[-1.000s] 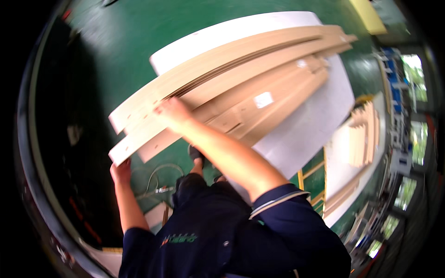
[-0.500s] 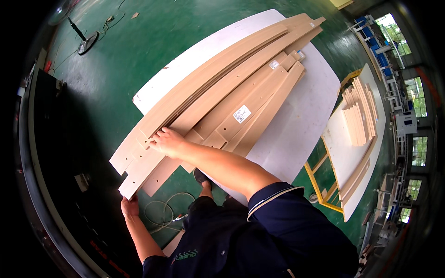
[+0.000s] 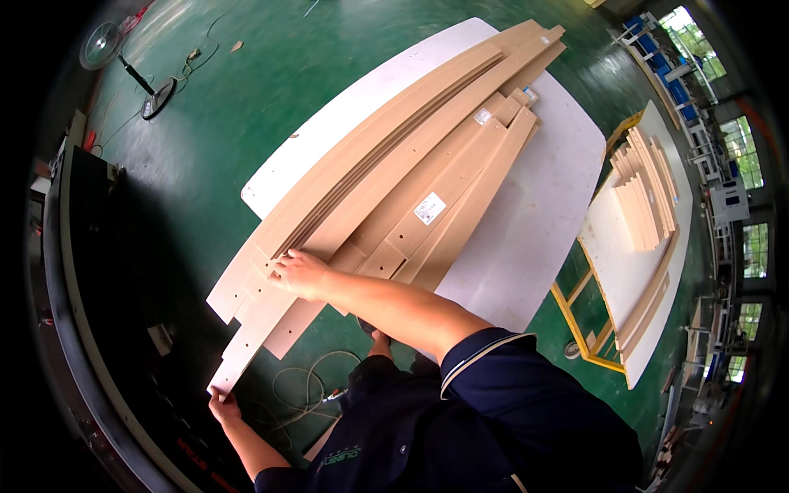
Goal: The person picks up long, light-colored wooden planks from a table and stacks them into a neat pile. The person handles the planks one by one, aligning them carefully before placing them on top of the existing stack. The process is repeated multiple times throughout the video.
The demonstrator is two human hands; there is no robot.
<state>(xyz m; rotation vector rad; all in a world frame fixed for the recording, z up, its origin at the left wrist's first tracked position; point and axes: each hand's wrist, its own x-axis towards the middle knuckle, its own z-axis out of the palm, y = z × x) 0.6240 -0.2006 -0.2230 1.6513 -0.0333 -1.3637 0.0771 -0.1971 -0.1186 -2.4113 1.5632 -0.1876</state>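
A stack of long, light-brown wooden boards (image 3: 386, 135) lies across a white tabletop (image 3: 526, 222), with near ends overhanging its edge. My left hand (image 3: 223, 405) pinches the near tip of one long board (image 3: 251, 345) that sticks out past the others. Higher up, my right hand (image 3: 300, 274) lies over the stack, its fingers curled on a board near a row of narrow board edges; the fingertips are partly hidden. Shorter boards with small drilled holes lie to the right, one bearing a white label (image 3: 429, 208).
At the right, a yellow-framed table (image 3: 625, 287) carries another pile of boards (image 3: 641, 197). A dark machine with a rounded edge (image 3: 62, 271) runs along the left. A hose (image 3: 308, 386) coils on the green floor by my feet. A standing fan (image 3: 156, 99) is at far left.
My left hand has drawn the board's near end toward me, so it sticks out further from the stack. My right hand stays on the boards; the view has shifted slightly.
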